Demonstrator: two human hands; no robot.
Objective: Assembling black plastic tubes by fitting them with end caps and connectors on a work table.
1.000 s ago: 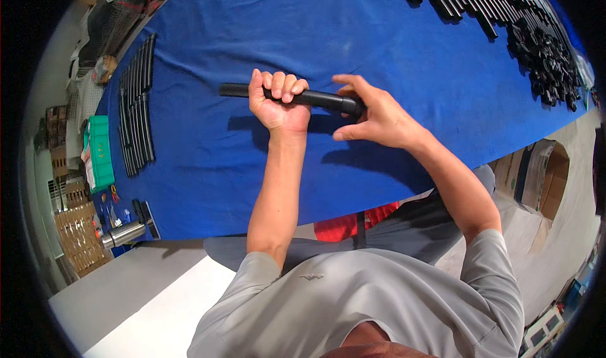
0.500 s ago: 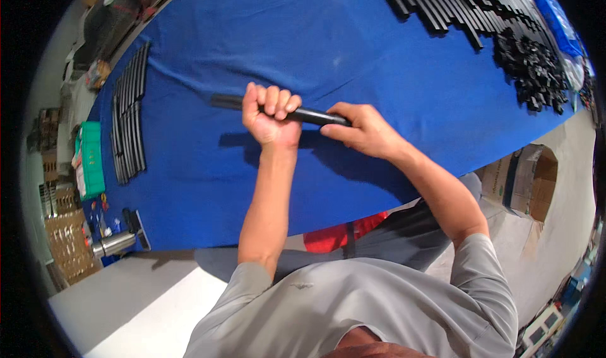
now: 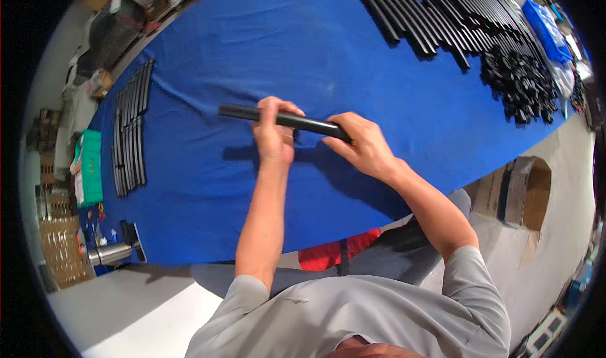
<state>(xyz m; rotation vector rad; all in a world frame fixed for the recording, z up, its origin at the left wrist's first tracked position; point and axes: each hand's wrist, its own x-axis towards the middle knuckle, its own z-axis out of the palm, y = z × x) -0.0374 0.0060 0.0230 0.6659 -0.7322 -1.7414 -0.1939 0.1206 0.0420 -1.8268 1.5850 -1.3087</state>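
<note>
Above the blue cloth, a straight black tube (image 3: 309, 123) is held nearly level, its left end a little farther from me. My left hand (image 3: 275, 129) is closed around its middle, thumb on the near side. At its right end, my right hand (image 3: 363, 142) grips it with the thumb below and the fingers over the top; that end is hidden in the palm. The tube's left end sticks out past my left hand, and its shadow falls on the cloth.
The blue cloth (image 3: 196, 187) covers the table. Rows of black tubes (image 3: 131, 131) lie at the left; more tubes (image 3: 435, 23) lie far right beside a heap of small black parts (image 3: 521, 83). A green bin (image 3: 92, 168), a metal cylinder (image 3: 110, 254) and a cardboard box (image 3: 527, 194) stand around.
My left hand has turned on the tube, its fingers now loosened and less visible. The view has shifted slightly, so the table appears lower.
</note>
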